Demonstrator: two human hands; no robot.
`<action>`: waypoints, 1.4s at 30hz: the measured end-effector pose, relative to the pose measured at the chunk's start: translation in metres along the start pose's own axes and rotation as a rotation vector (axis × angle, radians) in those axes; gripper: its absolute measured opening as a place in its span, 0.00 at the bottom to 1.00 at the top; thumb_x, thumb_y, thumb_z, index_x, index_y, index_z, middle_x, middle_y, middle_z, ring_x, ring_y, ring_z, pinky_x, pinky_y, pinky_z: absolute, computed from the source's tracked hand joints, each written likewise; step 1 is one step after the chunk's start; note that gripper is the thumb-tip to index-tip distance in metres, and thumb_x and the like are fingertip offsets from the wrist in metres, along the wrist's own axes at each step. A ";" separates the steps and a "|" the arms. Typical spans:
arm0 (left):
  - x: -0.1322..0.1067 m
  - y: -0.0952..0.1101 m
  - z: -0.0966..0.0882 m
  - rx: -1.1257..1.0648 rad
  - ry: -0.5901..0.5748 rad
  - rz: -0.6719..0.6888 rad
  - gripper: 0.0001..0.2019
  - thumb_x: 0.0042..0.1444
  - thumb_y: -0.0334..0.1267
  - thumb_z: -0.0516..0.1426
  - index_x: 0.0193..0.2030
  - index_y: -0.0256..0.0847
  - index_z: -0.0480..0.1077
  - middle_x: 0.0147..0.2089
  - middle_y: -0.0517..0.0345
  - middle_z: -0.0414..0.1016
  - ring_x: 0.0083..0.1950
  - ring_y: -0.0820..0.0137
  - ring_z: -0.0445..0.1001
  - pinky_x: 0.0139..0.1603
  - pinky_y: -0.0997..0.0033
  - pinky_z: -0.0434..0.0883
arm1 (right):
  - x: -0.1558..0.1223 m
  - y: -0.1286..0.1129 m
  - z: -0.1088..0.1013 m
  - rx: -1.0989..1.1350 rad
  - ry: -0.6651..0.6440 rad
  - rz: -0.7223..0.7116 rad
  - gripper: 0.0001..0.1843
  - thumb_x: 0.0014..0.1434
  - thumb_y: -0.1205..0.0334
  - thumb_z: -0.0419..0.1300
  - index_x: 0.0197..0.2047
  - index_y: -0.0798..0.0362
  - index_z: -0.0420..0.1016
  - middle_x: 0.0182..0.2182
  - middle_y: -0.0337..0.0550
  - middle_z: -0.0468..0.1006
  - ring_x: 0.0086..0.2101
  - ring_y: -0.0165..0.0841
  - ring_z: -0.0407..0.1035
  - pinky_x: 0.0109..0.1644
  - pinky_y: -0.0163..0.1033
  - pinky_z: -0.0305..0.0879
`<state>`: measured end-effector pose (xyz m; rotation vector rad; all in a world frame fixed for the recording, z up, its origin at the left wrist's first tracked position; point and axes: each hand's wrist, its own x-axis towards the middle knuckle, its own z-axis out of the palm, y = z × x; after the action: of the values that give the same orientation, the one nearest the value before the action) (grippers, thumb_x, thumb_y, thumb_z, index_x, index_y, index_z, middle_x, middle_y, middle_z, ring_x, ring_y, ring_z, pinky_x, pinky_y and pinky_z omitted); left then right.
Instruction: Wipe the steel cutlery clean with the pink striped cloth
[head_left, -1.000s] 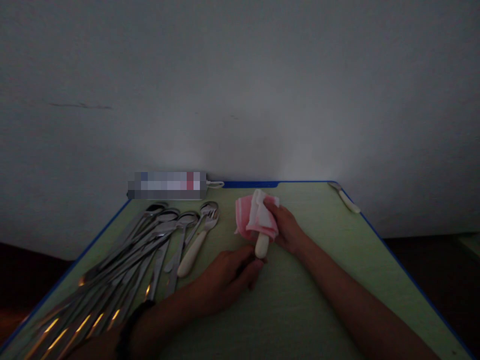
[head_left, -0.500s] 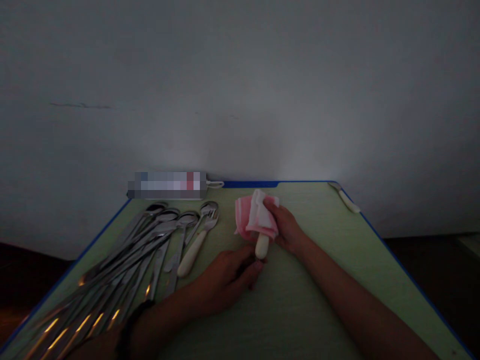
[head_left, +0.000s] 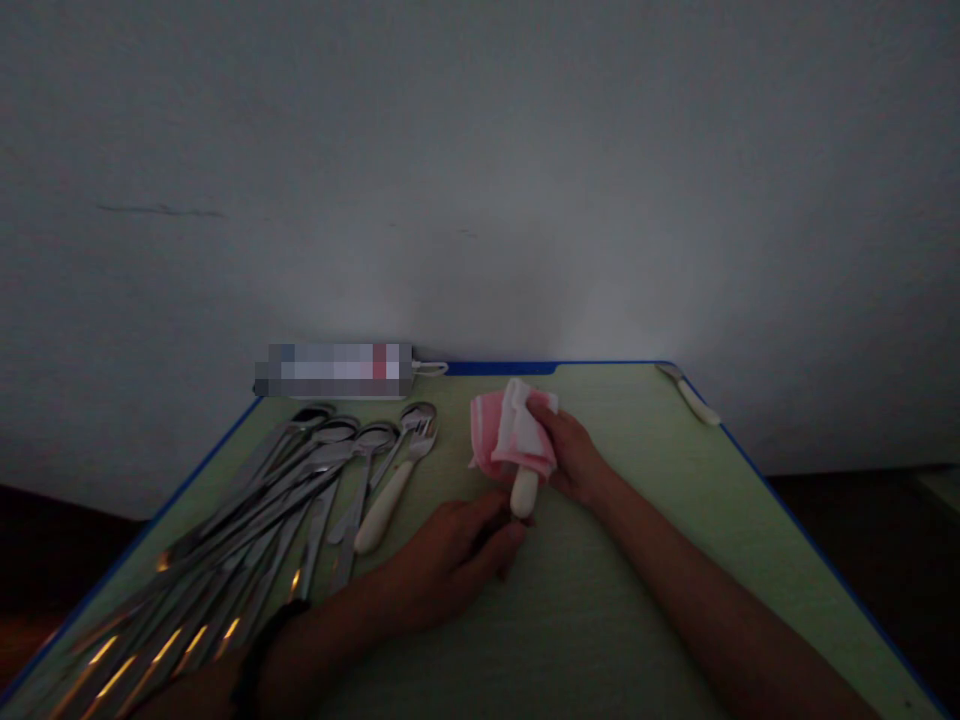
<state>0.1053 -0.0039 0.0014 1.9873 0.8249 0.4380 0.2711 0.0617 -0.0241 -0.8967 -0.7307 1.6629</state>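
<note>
A pink and white cloth (head_left: 517,435) is wrapped around a utensil with a white handle (head_left: 524,492). The cloth hides the utensil's head, so its kind cannot be made out. My right hand (head_left: 571,450) is closed on the cloth from the right side. At the near end of the white handle, my left hand (head_left: 465,550) has its thumb and fingers closed about the tip. To the left of that hand lies a fork (head_left: 391,495) with a white handle and metal tines.
Several metal spoons and other cutlery (head_left: 300,470) lie in an overlapping pile along the table's left side. A blurred-out box-like object (head_left: 337,371) with a white loop stands at the back left, by the wall. Another white-handled utensil (head_left: 694,398) rests at the far right corner of the green table (head_left: 675,500).
</note>
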 end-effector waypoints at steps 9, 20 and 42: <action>0.000 0.000 -0.001 0.027 0.001 0.007 0.10 0.63 0.39 0.44 0.34 0.40 0.61 0.29 0.63 0.65 0.29 0.74 0.65 0.31 0.75 0.61 | 0.000 0.000 0.000 0.004 0.008 0.008 0.16 0.47 0.52 0.62 0.31 0.58 0.71 0.22 0.40 0.74 0.23 0.29 0.66 0.30 0.36 0.62; 0.000 -0.002 0.001 0.023 0.008 -0.007 0.10 0.63 0.40 0.44 0.34 0.40 0.61 0.28 0.63 0.66 0.28 0.74 0.64 0.30 0.75 0.61 | -0.002 -0.003 0.003 0.010 0.008 0.012 0.15 0.47 0.52 0.62 0.30 0.58 0.71 0.21 0.40 0.74 0.23 0.28 0.65 0.30 0.35 0.62; 0.001 -0.004 0.003 0.024 0.018 -0.021 0.11 0.63 0.41 0.45 0.34 0.40 0.61 0.27 0.64 0.66 0.27 0.75 0.65 0.28 0.76 0.61 | -0.003 -0.003 0.005 0.007 0.046 0.010 0.14 0.46 0.53 0.63 0.28 0.57 0.71 0.21 0.39 0.74 0.23 0.28 0.65 0.29 0.34 0.61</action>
<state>0.1062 -0.0035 -0.0037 1.9972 0.8647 0.4359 0.2692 0.0597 -0.0187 -0.9316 -0.6902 1.6471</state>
